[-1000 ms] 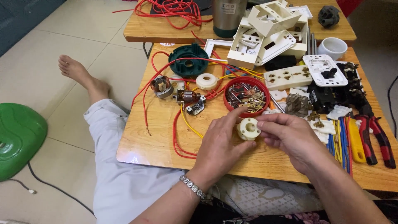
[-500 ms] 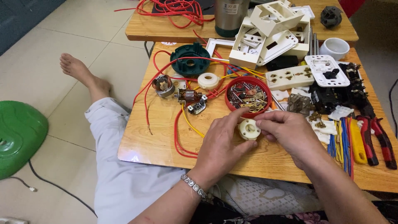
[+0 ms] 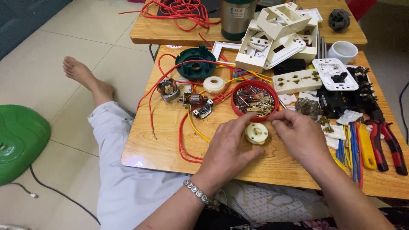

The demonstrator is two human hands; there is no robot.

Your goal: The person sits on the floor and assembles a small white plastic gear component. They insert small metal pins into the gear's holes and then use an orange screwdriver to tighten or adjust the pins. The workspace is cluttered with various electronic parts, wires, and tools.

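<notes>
My left hand [image 3: 228,147] holds a small round cream plastic fitting [image 3: 256,133] just above the wooden table [image 3: 162,140], fingers curled around its left side. My right hand [image 3: 298,134] is at its right side, thumb and forefinger pinched together near its upper edge; whether they hold a small part I cannot tell. Just beyond both hands stands a red round dish [image 3: 254,99] full of small metal screws and contacts.
Red and yellow wires [image 3: 187,140], a small motor armature [image 3: 195,101], a green round housing [image 3: 196,63], white socket plates [image 3: 298,81], stacked white boxes [image 3: 281,34], pliers and screwdrivers [image 3: 375,145] crowd the table. A steel flask [image 3: 237,17] stands behind. A green stool [image 3: 19,140] sits left.
The fitting has been turned a little in my hands. My right fingers have shifted up to its top edge. The view has drifted slightly.
</notes>
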